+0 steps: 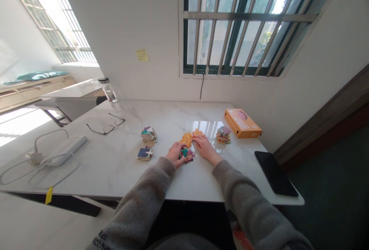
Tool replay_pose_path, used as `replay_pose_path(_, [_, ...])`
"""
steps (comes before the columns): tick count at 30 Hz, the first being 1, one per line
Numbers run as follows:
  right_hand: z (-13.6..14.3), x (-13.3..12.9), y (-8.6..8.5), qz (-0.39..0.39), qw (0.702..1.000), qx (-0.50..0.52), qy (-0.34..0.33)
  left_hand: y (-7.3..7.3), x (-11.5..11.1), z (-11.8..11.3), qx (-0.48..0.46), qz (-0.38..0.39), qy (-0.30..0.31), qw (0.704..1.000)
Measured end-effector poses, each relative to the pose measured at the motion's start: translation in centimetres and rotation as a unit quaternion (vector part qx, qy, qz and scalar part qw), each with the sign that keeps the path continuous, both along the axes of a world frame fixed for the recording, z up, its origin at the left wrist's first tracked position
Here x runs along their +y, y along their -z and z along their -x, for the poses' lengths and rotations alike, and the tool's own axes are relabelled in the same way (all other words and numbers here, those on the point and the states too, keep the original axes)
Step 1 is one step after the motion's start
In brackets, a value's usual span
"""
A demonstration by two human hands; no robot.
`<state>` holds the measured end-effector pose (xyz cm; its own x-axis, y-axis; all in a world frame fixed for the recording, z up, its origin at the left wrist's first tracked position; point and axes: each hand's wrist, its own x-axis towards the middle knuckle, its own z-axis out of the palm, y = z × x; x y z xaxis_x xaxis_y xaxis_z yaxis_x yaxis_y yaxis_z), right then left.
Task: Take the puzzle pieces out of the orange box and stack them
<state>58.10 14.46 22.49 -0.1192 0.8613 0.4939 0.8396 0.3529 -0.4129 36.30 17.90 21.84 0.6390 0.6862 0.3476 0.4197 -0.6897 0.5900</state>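
Note:
My left hand point(175, 154) is curled around the left side of a small group of teal and purple jigsaw puzzle pieces point(188, 154), thumb nearer me and fingers on the far side. Just beyond it lie orange puzzle pieces point(186, 139). My right hand point(206, 148) rests with its fingers stretched forward, the tips touching another orange puzzle piece point(197, 132). The undersides of both hands are hidden. Left of the hands stand a tall stack of puzzle pieces point(149, 136) and a lower, dark blue-topped stack point(145, 153). A third stack point(223, 135) is to the right.
An orange box point(242, 123) lies at the back right, with a black phone or tablet point(275, 173) along the right edge. Eyeglasses point(108, 128), a clear bottle point(107, 90) and a white power strip point(65, 151) with cables occupy the left of the marble-patterned table point(196, 186).

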Motion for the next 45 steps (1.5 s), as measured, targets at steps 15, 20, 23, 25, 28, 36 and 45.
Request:
replay_pose_path(15, [-0.4, -3.9, -1.5, 0.051, 0.997, 0.06, 0.005, -0.4, -0.3, -1.9, -0.038, -0.058, -0.002, 0.998])
replay_pose_path(20, [0.2, -5.8, -2.1, 0.079, 0.995, -0.015, -0.056, -1.3, 1.1, 0.7, -0.038, -0.025, -0.075, 0.996])
replay_pose_path(23, [0.4, -6.2, -2.2, 0.092, 0.993, -0.056, -0.055, -1.4, 1.5, 0.9, 0.025, -0.028, -0.04, 0.998])
replay_pose_path(25, [0.5, -5.9, -2.1, 0.092, 0.992, -0.071, -0.051, -1.3, 1.6, 0.6, 0.049, -0.039, -0.028, 0.998])
replay_pose_path(28, [0.5, -5.2, -1.8, 0.083, 0.993, -0.062, -0.051, -1.0, 1.8, -0.2, 0.074, -0.049, -0.028, 0.996])
replay_pose_path(36, [1.1, -3.9, -1.3, 0.069, 0.994, 0.052, -0.061, -0.7, 1.5, 0.1, -0.008, -0.088, 0.006, 0.996])
replay_pose_path(45, [-2.2, -6.5, -2.5, 0.107, 0.993, 0.039, -0.002, 0.1, 1.2, 0.1, 0.041, -0.101, 0.083, 0.991])
